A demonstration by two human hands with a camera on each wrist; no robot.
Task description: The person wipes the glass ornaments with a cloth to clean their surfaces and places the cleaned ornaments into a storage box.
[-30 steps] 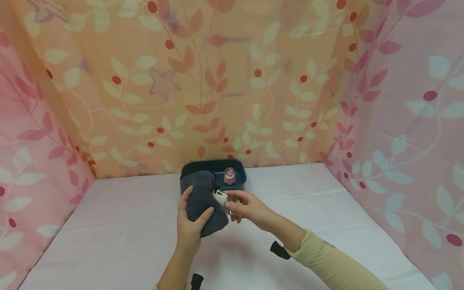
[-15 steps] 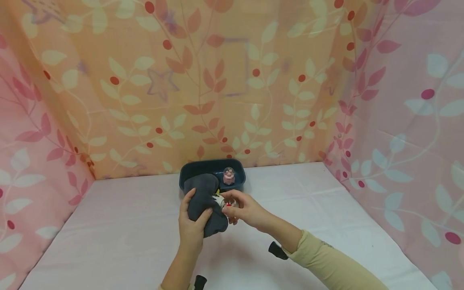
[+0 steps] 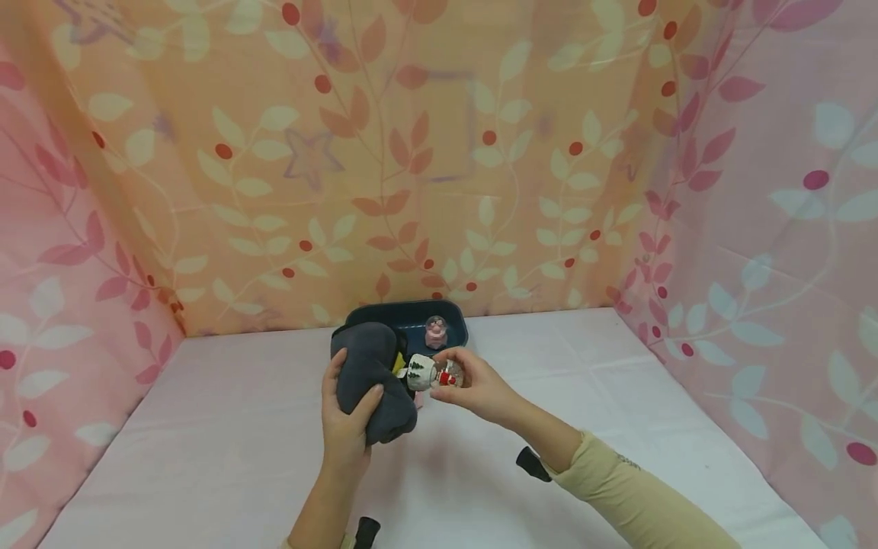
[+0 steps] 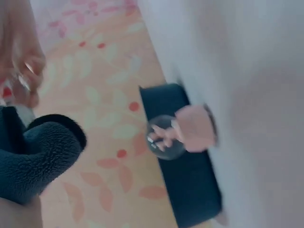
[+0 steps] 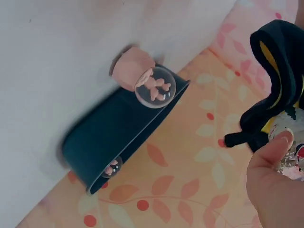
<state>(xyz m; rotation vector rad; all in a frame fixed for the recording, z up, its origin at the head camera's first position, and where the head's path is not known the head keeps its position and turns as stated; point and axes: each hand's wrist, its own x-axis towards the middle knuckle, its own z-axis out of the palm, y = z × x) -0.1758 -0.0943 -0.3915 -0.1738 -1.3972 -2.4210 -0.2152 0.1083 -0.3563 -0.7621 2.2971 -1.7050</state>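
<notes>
My left hand [image 3: 347, 415] grips a soft dark grey fleece pouch [image 3: 376, 381], its thumb across the front and its fingers behind. Black edging and yellow lining show at the pouch's mouth, clearest in the right wrist view. My right hand [image 3: 480, 390] pinches the clear ball of a snow globe [image 3: 421, 373] with a red figure inside. The globe lies tilted sideways, its white base with green trees pointing left at the pouch's mouth. Whether the base touches the pouch I cannot tell.
A dark blue tray [image 3: 405, 309] stands at the back against the patterned cloth, with a pink snow globe [image 3: 436, 333] inside. Another pink snow globe [image 5: 134, 68] stands on the white table in front of the tray, mostly hidden in the head view.
The pouch and left hand have shifted slightly left. The snow globe has moved a little right, and more of its white base and the yellow lining now shows.
</notes>
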